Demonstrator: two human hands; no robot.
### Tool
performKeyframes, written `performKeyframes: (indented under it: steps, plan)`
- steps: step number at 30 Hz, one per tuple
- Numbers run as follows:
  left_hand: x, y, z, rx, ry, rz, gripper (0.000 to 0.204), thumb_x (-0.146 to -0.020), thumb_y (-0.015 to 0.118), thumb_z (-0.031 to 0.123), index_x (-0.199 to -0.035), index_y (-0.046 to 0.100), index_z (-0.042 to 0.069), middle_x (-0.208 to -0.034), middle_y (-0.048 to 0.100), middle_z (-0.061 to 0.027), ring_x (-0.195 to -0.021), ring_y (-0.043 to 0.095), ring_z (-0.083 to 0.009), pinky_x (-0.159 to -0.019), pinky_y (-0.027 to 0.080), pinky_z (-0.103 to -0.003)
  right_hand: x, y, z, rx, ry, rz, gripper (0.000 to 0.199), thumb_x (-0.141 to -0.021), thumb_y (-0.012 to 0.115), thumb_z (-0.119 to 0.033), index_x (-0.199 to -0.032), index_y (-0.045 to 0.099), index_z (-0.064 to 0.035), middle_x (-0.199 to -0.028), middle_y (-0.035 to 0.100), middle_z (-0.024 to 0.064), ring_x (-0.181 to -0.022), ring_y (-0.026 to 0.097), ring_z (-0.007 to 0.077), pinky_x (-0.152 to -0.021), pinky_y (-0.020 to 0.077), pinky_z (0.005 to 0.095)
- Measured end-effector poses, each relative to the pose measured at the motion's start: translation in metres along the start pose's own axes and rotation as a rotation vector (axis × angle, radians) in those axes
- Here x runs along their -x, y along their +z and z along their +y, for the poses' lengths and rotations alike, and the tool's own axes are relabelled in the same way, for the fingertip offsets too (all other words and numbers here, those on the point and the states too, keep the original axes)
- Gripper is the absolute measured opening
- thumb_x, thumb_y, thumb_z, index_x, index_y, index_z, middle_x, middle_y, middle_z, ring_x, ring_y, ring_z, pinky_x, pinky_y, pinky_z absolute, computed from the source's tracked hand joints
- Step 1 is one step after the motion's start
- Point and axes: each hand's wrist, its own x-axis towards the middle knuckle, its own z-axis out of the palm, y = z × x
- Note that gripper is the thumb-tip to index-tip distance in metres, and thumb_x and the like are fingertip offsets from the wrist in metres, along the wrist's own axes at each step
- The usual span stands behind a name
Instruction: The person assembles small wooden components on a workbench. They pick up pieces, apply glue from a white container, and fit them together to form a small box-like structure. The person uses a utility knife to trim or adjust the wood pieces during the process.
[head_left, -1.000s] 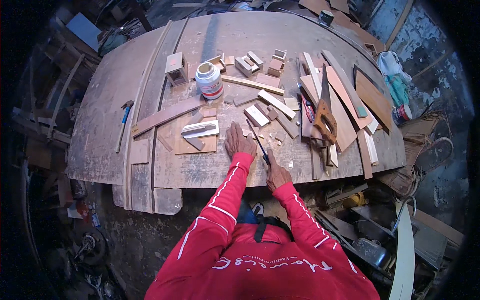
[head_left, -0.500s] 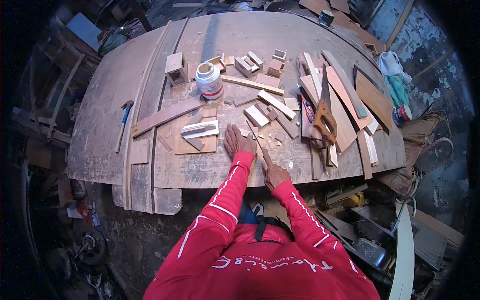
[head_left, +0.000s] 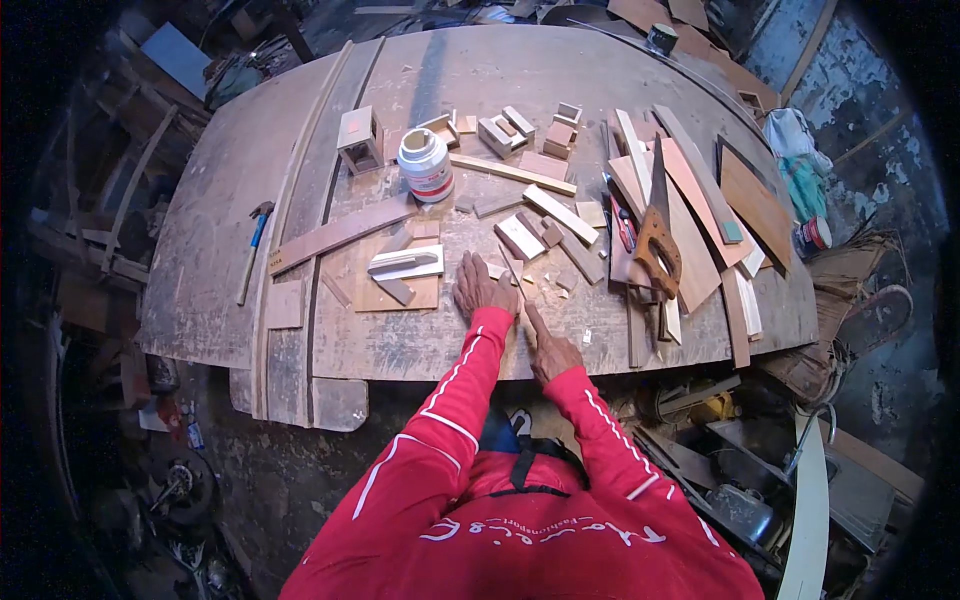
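Note:
My left hand (head_left: 484,289) presses down on the workbench, its fingers against a small pale wood piece (head_left: 496,271) beside the thumb. My right hand (head_left: 556,356) grips a long, narrow blade (head_left: 515,274), the index finger stretched along it. The blade slants forward and left, its far part passing close by the wood piece. Whether it touches the wood is too small to tell. Small wood offcuts (head_left: 564,283) lie just right of the blade. Beyond them are a two-toned wood block (head_left: 519,238) and several short strips.
A white jar (head_left: 425,168) stands left of centre, near small wooden box shapes (head_left: 507,132). A handsaw (head_left: 657,240) lies on boards at the right. The hammer (head_left: 254,250) rests at the left. A wood strip on a flat block (head_left: 405,262) is beside my left hand.
The whole view has shifted slightly, with the bench appearing a little lower and further right. Both hands and the blade keep nearly the same places on the bench.

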Motion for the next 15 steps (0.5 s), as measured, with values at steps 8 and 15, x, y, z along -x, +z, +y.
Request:
performKeyframes:
  steps: [8,15]
  plan:
    - [0.003,0.003,0.002,-0.004,0.034,0.046,0.066,-0.082,0.060,0.030,-0.138,0.038,0.001,-0.150,0.028,-0.0109,-0.137,0.026,-0.0299,-0.111,0.020,-0.048,-0.011,0.002,0.004,0.006,-0.019,0.035,0.074,-0.082,0.047,-0.011,-0.147,0.017,-0.0285,-0.070,0.060,0.0288,-0.065,0.060,0.0459,-0.060,0.0447,0.0548]
    - [0.003,0.006,0.001,0.007,0.105,0.081,0.067,-0.082,0.059,0.030,-0.137,0.038,0.000,-0.149,0.028,-0.0131,-0.136,0.026,-0.0308,-0.110,0.019,-0.046,-0.021,0.009,0.002,0.020,-0.027,0.095,0.079,-0.079,0.049,-0.008,-0.147,0.015,-0.0302,-0.074,0.062,0.0275,-0.071,0.062,0.0460,-0.064,0.0475,0.0537]
